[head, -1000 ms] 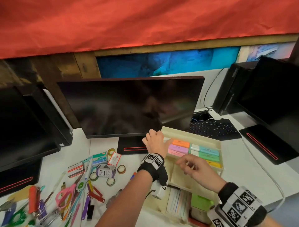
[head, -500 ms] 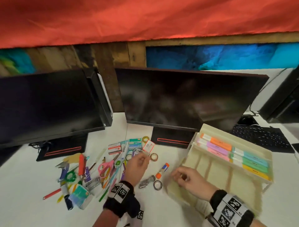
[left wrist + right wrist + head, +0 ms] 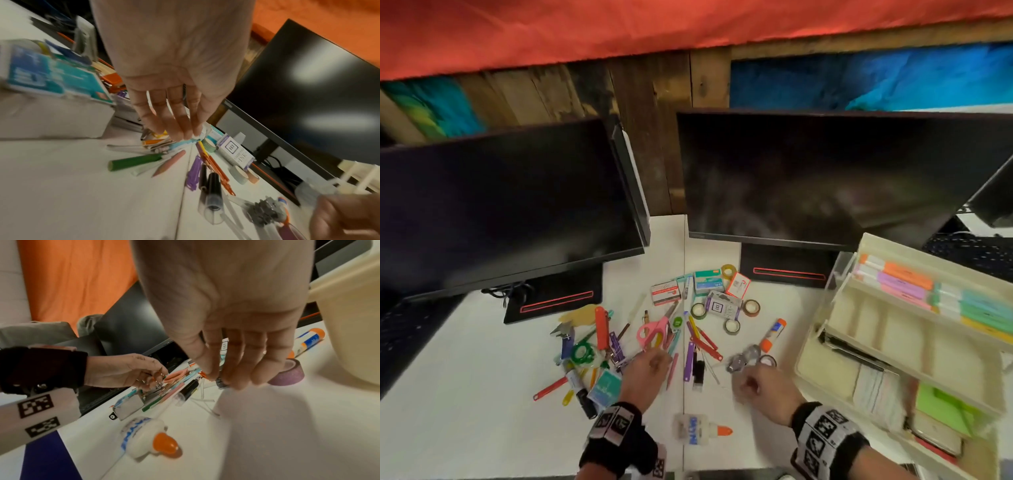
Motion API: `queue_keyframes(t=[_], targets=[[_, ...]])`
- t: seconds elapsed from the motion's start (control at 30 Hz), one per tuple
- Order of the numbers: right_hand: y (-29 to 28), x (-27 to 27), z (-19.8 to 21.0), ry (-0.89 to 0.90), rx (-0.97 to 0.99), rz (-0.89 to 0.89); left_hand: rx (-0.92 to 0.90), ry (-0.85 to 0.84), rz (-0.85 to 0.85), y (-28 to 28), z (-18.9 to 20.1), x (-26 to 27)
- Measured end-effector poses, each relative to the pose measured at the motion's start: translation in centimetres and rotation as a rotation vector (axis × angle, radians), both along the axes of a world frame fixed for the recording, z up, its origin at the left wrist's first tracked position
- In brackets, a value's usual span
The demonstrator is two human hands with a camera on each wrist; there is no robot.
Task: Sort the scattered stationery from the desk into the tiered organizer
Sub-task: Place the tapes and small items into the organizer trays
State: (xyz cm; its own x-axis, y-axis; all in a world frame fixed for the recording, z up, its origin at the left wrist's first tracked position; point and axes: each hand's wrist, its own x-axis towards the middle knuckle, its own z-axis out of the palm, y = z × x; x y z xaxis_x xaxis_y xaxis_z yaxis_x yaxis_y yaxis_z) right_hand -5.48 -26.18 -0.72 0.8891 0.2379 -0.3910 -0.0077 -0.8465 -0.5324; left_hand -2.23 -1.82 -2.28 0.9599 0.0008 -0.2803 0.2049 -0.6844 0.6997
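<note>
Scattered pens, pencils, clips, tape rolls and pink scissors (image 3: pixel 654 332) lie on the white desk. My left hand (image 3: pixel 650 366) hovers over the pile; its straight fingers (image 3: pixel 180 129) touch a light-blue pen among the pencils. My right hand (image 3: pixel 751 383) hangs just above the desk, fingers loosely curled with nothing seen in them, close behind a grey metal clip (image 3: pixel 743 358) and a purple tape roll (image 3: pixel 287 374). The cream tiered organizer (image 3: pixel 799 363) stands at the right, with highlighters (image 3: pixel 904 277) in its top tier and note pads in the lowest.
Two dark monitors (image 3: pixel 500 212) (image 3: pixel 825 178) stand behind the pile. A glue bottle (image 3: pixel 698 430) lies near the front edge between my wrists, a glue stick (image 3: pixel 774 334) beside the organizer. A stamp-pad ink box (image 3: pixel 722 305) and staple boxes sit at the back of the pile.
Both hands have left the organizer and come down to the desk: the left over the pen pile, the right beside the grey clip. My view has swung left.
</note>
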Motion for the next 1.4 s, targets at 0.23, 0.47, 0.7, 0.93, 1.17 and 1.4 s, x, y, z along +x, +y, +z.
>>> queue_keyframes(t=[0.23,0.47,0.7,0.93,1.17,1.4], targets=[[1.8,0.0,-1.1,-0.064,-0.108,-0.239,0.032,0.008,-0.245,-0.5,0.4,1.7],[3.6,1.7,-1.7,-0.136,-0.27,-0.172,0.01,0.003,-0.37,-1.5,0.8,3.3],[2.5,3.0,-1.6,-0.255,-0.164,-0.236,0.279,-0.169,-0.375,-4.9,0.7,6.9],[0.2,-0.8,1.5,-0.248,0.481,-0.685,0.41,-0.136,-0.268,-10.3,0.5,9.2],[-5.0,-5.4,3.9,-0.134,0.61,-0.658,0.564,-0.082,-0.161,-14.3,-0.8,10.2],[-12.8,-8.0,4.5,-0.262,0.561,-0.779,0.432,-0.1,0.006,-14.5,-0.5,9.8]])
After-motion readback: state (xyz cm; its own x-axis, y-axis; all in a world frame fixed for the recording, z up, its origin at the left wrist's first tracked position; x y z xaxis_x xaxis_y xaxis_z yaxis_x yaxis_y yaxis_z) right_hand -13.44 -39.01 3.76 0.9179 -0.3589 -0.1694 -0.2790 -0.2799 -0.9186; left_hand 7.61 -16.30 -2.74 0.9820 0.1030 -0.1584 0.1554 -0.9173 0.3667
